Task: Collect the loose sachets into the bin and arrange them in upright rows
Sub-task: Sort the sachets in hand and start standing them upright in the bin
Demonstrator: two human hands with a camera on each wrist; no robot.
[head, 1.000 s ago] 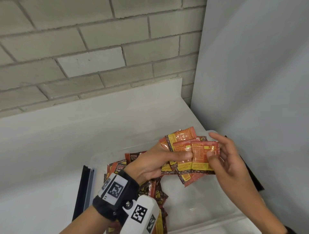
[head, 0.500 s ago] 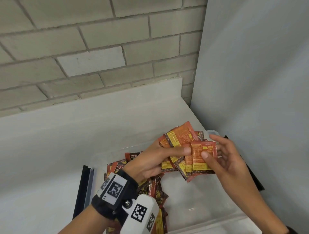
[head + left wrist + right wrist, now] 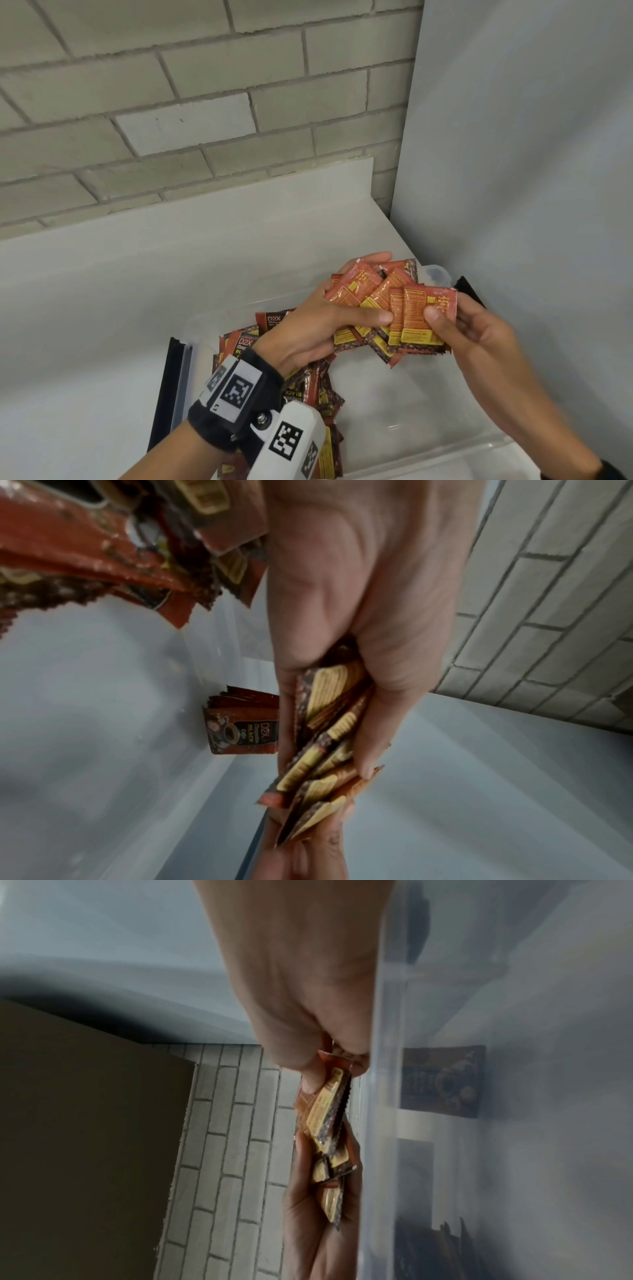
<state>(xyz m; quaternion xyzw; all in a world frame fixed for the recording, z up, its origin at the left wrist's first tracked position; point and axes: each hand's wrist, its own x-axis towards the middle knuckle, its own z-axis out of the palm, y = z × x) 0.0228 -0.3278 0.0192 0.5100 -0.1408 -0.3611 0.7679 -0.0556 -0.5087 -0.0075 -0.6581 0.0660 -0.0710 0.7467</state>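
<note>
White countertop [image 3: 102, 308]: bears clear plastic bin [image 3: 479, 448]; black-edged lid [image 3: 171, 387] lies just beside it, left.

Fanned sachets [image 3: 373, 301] are held above the bin [image 3: 394, 404], between the left hand [image 3: 318, 329] and right hand [image 3: 479, 329]; a heap [image 3: 308, 383] lies inside at its left.

"D2X" on piled sachets [image 3: 274, 322], "D2X BLACK" on upright sachet [image 3: 243, 733] (other print illegible)

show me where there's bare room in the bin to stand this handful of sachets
The bin floor is bare on its right half, between the loose pile and the near rim. The left side is crowded. Both hands, left and right, hold the fanned sachets above it.
</note>
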